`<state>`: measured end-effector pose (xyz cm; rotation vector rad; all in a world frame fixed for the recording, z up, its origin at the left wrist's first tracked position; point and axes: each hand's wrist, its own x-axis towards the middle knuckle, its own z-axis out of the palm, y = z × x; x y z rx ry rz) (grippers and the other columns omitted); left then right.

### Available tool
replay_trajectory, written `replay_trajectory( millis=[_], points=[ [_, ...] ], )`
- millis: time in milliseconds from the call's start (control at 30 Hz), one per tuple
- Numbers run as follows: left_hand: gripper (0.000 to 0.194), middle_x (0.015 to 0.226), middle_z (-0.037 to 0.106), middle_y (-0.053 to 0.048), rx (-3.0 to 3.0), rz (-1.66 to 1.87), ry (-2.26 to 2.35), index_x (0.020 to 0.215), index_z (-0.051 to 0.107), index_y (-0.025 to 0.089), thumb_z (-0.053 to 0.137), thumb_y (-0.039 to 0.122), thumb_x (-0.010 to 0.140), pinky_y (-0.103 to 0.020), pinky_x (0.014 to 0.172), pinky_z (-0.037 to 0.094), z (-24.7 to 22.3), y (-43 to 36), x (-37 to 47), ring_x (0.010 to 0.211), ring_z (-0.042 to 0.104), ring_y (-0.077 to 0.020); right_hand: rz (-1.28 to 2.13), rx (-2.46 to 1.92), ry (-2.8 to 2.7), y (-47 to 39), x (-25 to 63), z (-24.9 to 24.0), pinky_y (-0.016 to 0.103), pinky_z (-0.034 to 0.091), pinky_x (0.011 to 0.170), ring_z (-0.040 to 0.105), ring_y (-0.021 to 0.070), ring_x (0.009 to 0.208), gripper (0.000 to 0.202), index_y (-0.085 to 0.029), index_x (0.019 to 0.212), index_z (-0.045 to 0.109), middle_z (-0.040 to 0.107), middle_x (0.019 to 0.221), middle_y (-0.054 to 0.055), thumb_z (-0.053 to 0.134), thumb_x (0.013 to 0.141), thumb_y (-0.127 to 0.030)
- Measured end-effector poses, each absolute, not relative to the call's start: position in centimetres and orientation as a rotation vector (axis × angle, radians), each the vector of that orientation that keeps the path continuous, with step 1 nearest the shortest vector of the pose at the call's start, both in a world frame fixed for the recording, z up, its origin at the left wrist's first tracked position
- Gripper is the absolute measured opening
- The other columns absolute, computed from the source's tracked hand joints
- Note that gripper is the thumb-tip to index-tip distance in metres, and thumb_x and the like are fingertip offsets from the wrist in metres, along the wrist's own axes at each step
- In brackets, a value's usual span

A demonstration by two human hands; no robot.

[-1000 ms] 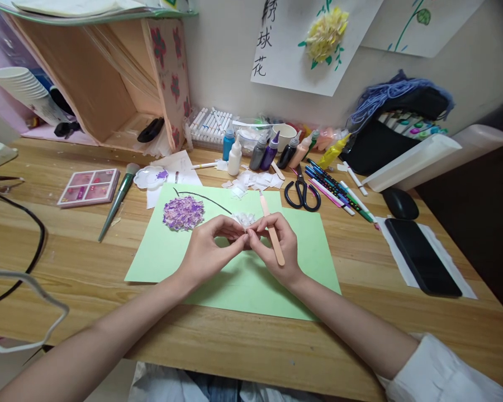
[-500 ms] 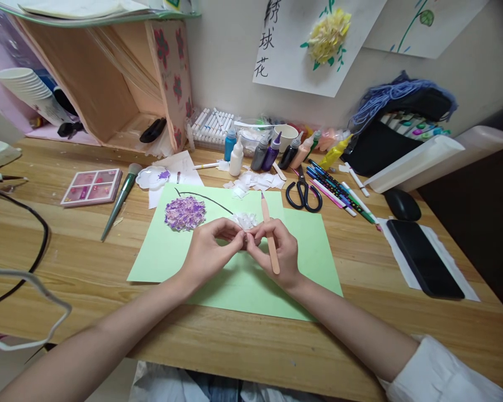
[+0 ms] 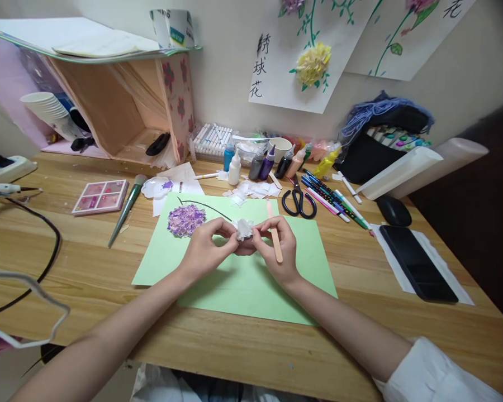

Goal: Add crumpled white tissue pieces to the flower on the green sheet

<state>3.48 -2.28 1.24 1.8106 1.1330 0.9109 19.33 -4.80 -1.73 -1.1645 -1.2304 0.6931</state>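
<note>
Ruffled white paper cluster [image 3: 243,229] over light-green paper sheets [image 3: 251,285], near far edge; left hand [image 3: 207,245] and right hand [image 3: 285,257] grips pinching sides. Uneven tug could tear it; flat pale wooden stick [image 3: 276,245] could snag.

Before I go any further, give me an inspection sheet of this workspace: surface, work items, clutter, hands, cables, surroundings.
Surface: wooden desk, with green paper lying under the hands.
Work items: white ruffled piece between the hands; purple flower on the green paper.
Clutter: white scraps, bottles and scissors behind the green paper; phone to the right.
Hands: left hand has its fingers at the piece's edge; right hand does too, and also holds a flat stick.
Cables: black cable and pale cable-like loop at left, both off the green paper.
Surroundings: flower pictures on the wall; open box at back left.
</note>
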Motion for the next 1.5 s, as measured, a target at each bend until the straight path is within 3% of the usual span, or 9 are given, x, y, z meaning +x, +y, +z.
replay_trajectory(
  millis=[167,367,600,767,867,967,1100,1267,1500],
  points=[
    [0.008,0.083,0.066,-0.005,1.677,0.968,1.06,0.069,0.054,0.016,0.057,0.02,0.075,-0.026,0.075,0.049,0.8,-1.5,3.1,0.08,0.063,-0.0155,0.674,-1.17,-1.207,-4.5,19.7,-1.7,0.03,0.051,0.068,0.062,0.0169,0.074,0.015,-0.021,0.074,0.048,0.057,0.073,-0.001,0.063,0.077,-0.02],
    [0.008,0.081,0.066,-0.005,1.503,0.987,1.05,0.066,0.052,0.016,0.059,0.019,0.07,-0.026,0.069,0.05,0.6,-0.8,2.8,0.075,0.062,-0.0153,0.654,-1.205,-1.159,-3.7,20.5,-1.2,0.029,0.049,0.063,0.061,0.0169,0.07,0.014,-0.021,0.072,0.049,0.059,0.071,0.0,0.063,0.076,-0.021],
    [0.006,0.081,0.066,-0.005,1.516,0.986,1.047,0.066,0.053,0.015,0.059,0.017,0.069,-0.027,0.07,0.05,0.8,-0.7,2.5,0.075,0.062,-0.015,0.334,-1.346,-1.22,-1.1,24.2,-1.8,0.029,0.046,0.061,0.057,0.0161,0.065,0.01,-0.02,0.073,0.052,0.058,0.072,-0.001,0.062,0.073,-0.02],
    [0.005,0.081,0.066,-0.004,1.577,0.964,0.999,0.066,0.054,0.015,0.058,0.015,0.069,-0.027,0.071,0.05,0.8,-0.6,2.5,0.076,0.062,-0.0146,0.164,-1.466,-1.297,-0.4,26.0,-2.1,0.034,0.048,0.07,0.061,0.0207,0.078,0.007,-0.019,0.085,0.058,0.066,0.091,0.006,0.053,0.079,-0.019],
    [0.006,0.08,0.066,-0.004,1.611,0.953,0.945,0.066,0.053,0.015,0.058,0.015,0.069,-0.027,0.071,0.05,0.9,-0.6,2.5,0.075,0.062,-0.0141,0.298,-1.333,-1.344,-1.4,24.7,-1.2,0.035,0.049,0.072,0.062,0.0207,0.084,0.013,-0.02,0.093,0.058,0.066,0.105,0.008,0.047,0.087,-0.025],
    [0.008,0.079,0.066,-0.004,1.653,0.916,0.858,0.065,0.052,0.016,0.059,0.016,0.069,-0.027,0.072,0.05,1.1,-0.7,2.5,0.074,0.062,-0.0141,0.734,-1.114,-1.441,-2.9,22.5,0.1,0.034,0.052,0.072,0.065,0.0183,0.082,0.017,-0.021,0.098,0.055,0.065,0.111,0.008,0.044,0.091,-0.032],
    [0.009,0.077,0.066,-0.005,1.731,0.859,0.809,0.065,0.052,0.015,0.059,0.017,0.07,-0.029,0.073,0.05,1.3,-0.9,2.4,0.075,0.062,-0.0154,1.112,-1.038,-1.498,-4.2,20.6,1.2,0.034,0.052,0.079,0.065,0.0184,0.089,0.014,-0.022,0.092,0.054,0.067,0.107,0.008,0.052,0.088,-0.035],
    [0.008,0.072,0.063,-0.002,1.835,0.779,0.891,0.067,0.055,0.016,0.056,0.02,0.073,-0.028,0.07,0.049,1.4,-0.8,2.1,0.071,0.06,-0.0143,1.117,-1.092,-1.44,-4.2,20.5,0.8,0.032,0.052,0.07,0.065,0.0178,0.076,0.026,-0.02,0.079,0.048,0.069,0.084,0.004,0.07,0.074,-0.034],
    [0.018,0.083,0.067,-0.004,1.867,0.761,0.936,0.082,0.065,0.016,0.06,0.032,0.076,-0.026,0.073,0.05,1.9,-0.8,1.9,0.076,0.061,-0.0147,1.106,-1.08,-1.438,-4.5,20.1,0.5,0.034,0.053,0.065,0.064,0.0186,0.075,0.025,-0.021,0.079,0.046,0.067,0.084,0.004,0.066,0.077,-0.036]
  ],
)
